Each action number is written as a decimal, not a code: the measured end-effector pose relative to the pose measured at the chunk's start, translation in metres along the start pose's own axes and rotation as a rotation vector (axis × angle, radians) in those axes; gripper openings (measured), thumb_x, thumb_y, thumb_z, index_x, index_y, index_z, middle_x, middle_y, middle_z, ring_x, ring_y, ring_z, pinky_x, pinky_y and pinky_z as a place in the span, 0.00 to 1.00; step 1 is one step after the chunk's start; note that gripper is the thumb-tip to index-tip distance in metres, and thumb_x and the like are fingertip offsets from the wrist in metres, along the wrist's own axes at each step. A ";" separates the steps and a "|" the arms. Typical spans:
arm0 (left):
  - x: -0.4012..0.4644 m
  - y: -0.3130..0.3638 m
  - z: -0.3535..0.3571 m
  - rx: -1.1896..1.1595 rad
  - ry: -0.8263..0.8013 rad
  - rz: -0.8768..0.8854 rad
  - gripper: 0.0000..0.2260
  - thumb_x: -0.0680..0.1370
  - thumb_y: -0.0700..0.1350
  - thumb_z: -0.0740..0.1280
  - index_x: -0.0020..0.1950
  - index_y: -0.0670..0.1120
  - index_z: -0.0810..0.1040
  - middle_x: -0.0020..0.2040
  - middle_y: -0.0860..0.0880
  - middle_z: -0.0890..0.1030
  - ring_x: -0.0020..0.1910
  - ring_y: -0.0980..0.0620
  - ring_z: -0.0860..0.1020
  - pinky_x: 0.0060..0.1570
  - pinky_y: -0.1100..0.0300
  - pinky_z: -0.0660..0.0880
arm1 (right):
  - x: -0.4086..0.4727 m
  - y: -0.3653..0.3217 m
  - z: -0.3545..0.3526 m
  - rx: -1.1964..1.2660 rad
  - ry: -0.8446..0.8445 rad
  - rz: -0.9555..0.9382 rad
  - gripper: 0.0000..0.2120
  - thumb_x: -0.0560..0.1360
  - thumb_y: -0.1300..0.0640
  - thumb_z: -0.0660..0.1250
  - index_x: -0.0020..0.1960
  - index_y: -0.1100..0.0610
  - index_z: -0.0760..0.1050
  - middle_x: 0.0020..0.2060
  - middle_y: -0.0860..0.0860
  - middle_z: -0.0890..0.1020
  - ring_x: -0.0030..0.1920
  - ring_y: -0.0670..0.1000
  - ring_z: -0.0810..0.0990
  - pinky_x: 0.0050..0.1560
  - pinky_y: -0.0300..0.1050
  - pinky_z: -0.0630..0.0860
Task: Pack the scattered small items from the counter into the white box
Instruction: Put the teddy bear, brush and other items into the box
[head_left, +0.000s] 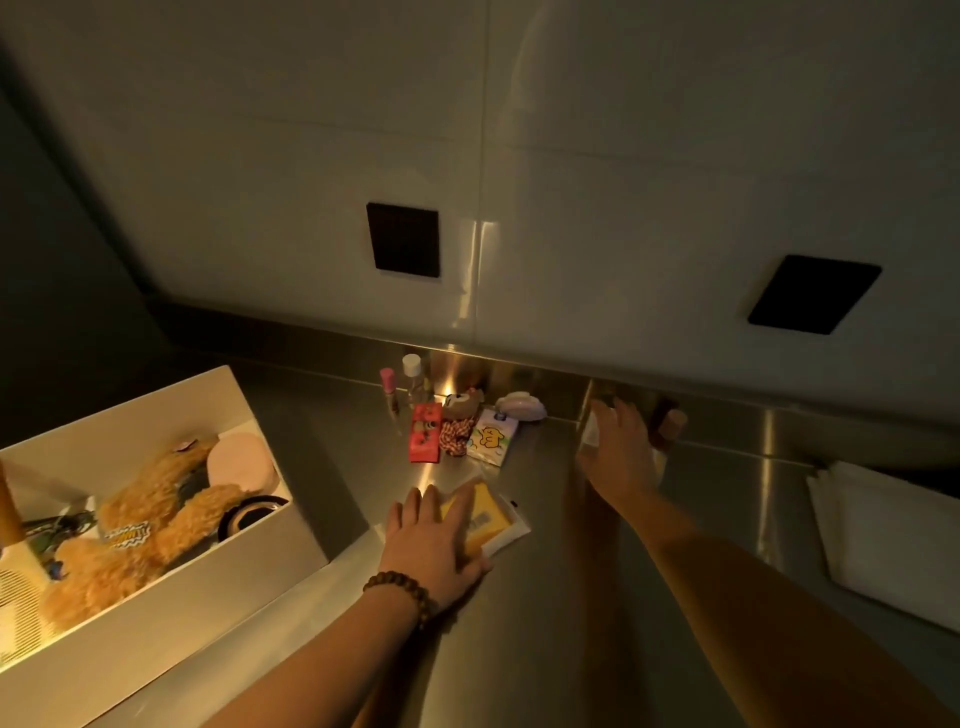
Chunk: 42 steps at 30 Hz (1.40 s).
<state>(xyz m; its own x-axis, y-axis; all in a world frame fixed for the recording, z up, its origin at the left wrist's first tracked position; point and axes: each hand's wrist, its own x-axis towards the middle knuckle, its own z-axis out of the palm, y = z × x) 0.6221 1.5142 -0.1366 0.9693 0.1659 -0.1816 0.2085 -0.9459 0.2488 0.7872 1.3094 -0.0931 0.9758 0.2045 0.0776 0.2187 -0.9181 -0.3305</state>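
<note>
The scene is dim and warm-toned, the wall above the steel counter (519, 597) sinking into grey-green murk. Glare streaks the counter's back lip and a vertical seam above it — the brightest spots. Left of the counter's centre, the white box (171, 623) glows yellowish along its near wall. Edges bow with wide-angle distortion; detail is soft throughout.

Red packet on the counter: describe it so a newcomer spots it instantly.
On the steel counter, right of the white box, a cluster of items sits near the back wall. The red packet lies flat at its left edge, beside a small bear; nothing else there is red and rectangular.
</note>
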 end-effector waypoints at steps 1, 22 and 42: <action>0.000 0.000 0.001 -0.010 0.030 0.003 0.39 0.66 0.73 0.56 0.71 0.65 0.41 0.72 0.47 0.60 0.70 0.42 0.57 0.69 0.42 0.53 | 0.003 0.002 0.002 -0.018 -0.014 -0.019 0.28 0.74 0.58 0.66 0.73 0.55 0.63 0.72 0.57 0.65 0.73 0.58 0.59 0.71 0.54 0.61; -0.049 -0.019 -0.129 -0.238 0.368 0.067 0.32 0.67 0.66 0.63 0.68 0.61 0.58 0.56 0.49 0.69 0.54 0.48 0.68 0.52 0.53 0.68 | -0.036 -0.105 -0.040 0.436 0.012 -0.274 0.16 0.73 0.63 0.70 0.59 0.53 0.73 0.55 0.51 0.77 0.56 0.50 0.76 0.49 0.42 0.73; -0.079 -0.229 -0.184 -0.031 0.042 -0.121 0.30 0.74 0.65 0.59 0.74 0.62 0.53 0.77 0.51 0.50 0.74 0.44 0.51 0.71 0.44 0.52 | -0.073 -0.331 -0.030 0.553 -0.107 -0.592 0.16 0.76 0.58 0.67 0.61 0.47 0.71 0.57 0.45 0.75 0.60 0.50 0.74 0.59 0.54 0.75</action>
<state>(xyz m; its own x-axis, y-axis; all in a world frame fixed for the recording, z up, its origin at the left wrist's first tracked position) 0.5215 1.7689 -0.0040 0.9411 0.2907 -0.1728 0.3280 -0.9091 0.2569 0.6438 1.5880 0.0388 0.6872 0.6598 0.3040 0.6408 -0.3534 -0.6815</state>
